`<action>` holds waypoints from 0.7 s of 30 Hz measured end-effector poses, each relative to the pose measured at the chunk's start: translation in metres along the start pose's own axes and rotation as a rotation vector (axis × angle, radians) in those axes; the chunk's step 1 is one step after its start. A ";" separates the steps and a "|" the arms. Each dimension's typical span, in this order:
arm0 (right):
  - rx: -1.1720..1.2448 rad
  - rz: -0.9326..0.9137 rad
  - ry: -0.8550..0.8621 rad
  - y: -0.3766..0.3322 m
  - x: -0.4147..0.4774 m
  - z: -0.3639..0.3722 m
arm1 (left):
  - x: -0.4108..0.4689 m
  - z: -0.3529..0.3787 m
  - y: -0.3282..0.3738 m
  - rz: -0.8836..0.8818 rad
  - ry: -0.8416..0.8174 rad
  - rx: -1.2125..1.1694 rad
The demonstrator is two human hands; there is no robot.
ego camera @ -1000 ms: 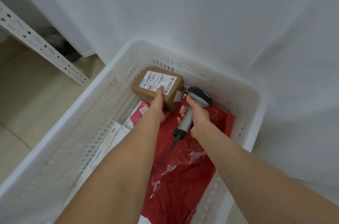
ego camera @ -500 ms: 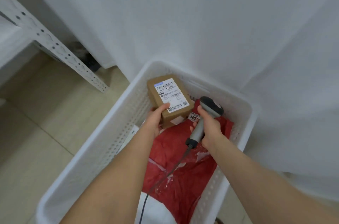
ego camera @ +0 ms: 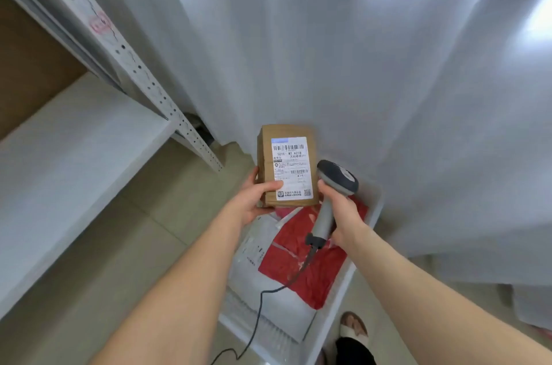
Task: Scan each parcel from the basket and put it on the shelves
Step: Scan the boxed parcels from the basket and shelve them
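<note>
**Obs:** Entry, head view. State of the hands?

**Op:** I see the left hand (ego camera: 252, 200) gripping the cardboard parcel (ego camera: 286, 167) at its lower left corner, thumb pressed flat on the front face and the other fingers wrapped behind. The right hand (ego camera: 340, 212) is curled round the grey handle of the scanner (ego camera: 337, 178), whose dark head points up and to the left.

**Obs:** Parcel position?

**Op:** I log it as lifted clear, held upright above the far end of the basket (ego camera: 375, 206), with its white label (ego camera: 291, 169) facing the camera. Barcodes and a QR mark are readable on it. The scanner head sits just beside the parcel's right edge; I cannot tell whether they touch.

**Obs:** Below the hands?

**Op:** A black cable (ego camera: 260, 305) runs from the handle's base down across the basket and off the bottom edge. Inside the basket I note a red bag (ego camera: 301, 263) lying partly over a grey-white mailer (ego camera: 268, 296).

**Obs:** Surroundings?

**Op:** To the left, a white shelf board (ego camera: 74, 140) with a perforated upright (ego camera: 143, 71) at its corner. A white curtain (ego camera: 358, 65) hangs behind the basket. A sandalled foot (ego camera: 354, 328) stands on the tiled floor (ego camera: 134, 215), just beside the basket's near right side.
</note>
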State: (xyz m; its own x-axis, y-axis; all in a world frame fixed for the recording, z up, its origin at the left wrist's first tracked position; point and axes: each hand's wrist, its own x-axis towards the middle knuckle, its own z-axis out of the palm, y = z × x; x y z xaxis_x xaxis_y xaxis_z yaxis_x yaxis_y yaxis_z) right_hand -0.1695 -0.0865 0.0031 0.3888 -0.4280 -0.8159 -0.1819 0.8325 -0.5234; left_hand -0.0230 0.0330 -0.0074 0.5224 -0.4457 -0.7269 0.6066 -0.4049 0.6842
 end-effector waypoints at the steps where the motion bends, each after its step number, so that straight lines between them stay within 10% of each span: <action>1: -0.006 -0.010 -0.006 -0.005 -0.019 0.003 | -0.018 -0.002 0.012 0.008 -0.002 0.002; 21: -0.078 -0.343 -0.142 -0.060 -0.279 -0.006 | -0.253 0.008 0.090 0.205 0.009 0.075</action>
State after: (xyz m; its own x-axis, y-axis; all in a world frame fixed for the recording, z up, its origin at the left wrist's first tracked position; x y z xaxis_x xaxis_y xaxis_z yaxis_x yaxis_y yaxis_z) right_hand -0.2726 -0.0192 0.2606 0.5597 -0.6197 -0.5502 -0.0856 0.6172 -0.7822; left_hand -0.1052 0.1024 0.2384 0.6359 -0.5180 -0.5721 0.4409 -0.3646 0.8202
